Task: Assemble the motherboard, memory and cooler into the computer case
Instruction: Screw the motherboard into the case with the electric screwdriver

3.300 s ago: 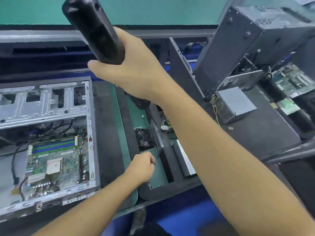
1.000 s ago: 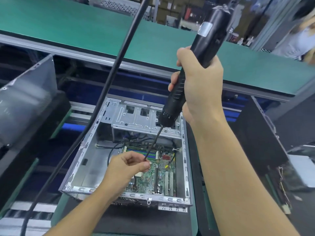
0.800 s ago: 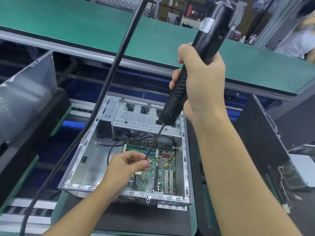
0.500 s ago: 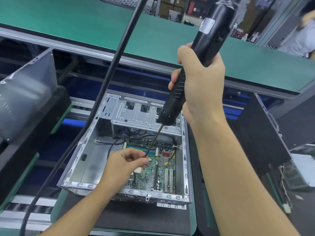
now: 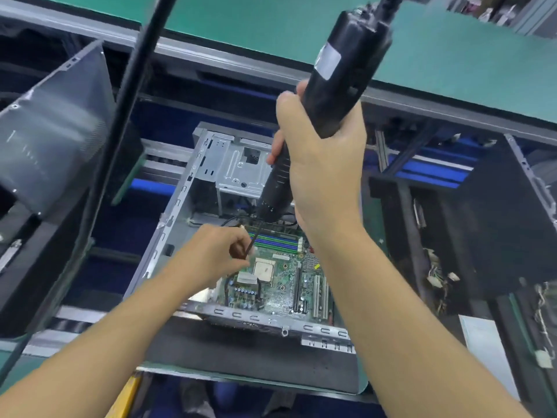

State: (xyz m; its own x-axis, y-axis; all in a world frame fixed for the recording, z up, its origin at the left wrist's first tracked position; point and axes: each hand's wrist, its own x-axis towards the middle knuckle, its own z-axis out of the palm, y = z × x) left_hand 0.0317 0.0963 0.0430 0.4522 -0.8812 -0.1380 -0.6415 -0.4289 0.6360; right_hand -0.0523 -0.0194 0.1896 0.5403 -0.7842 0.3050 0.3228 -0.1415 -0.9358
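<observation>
An open grey computer case (image 5: pixel 168 236) lies on its side in the middle. A green motherboard (image 5: pixel 280 291) sits inside it, with green and blue memory slots (image 5: pixel 277 242) along its far edge and a bare CPU socket (image 5: pixel 264 269) in the middle. My right hand (image 5: pixel 322 173) grips a black electric screwdriver (image 5: pixel 337 73), tilted with its bit down into the case. My left hand (image 5: pixel 217 254) pinches the thin bit (image 5: pixel 249 248) just above the board's left part. The bit's tip is hidden behind my fingers.
The screwdriver's thick black cable (image 5: pixel 141 64) hangs down across the left. A grey side panel (image 5: pixel 51 131) leans at the left. Another black case (image 5: pixel 470 236) with loose wires stands at the right. A green conveyor belt (image 5: pixel 452 49) runs along the back.
The view has tipped down and drawn closer to the case. My left hand and the bit have dropped lower toward the board's left part; my right hand still grips the screwdriver.
</observation>
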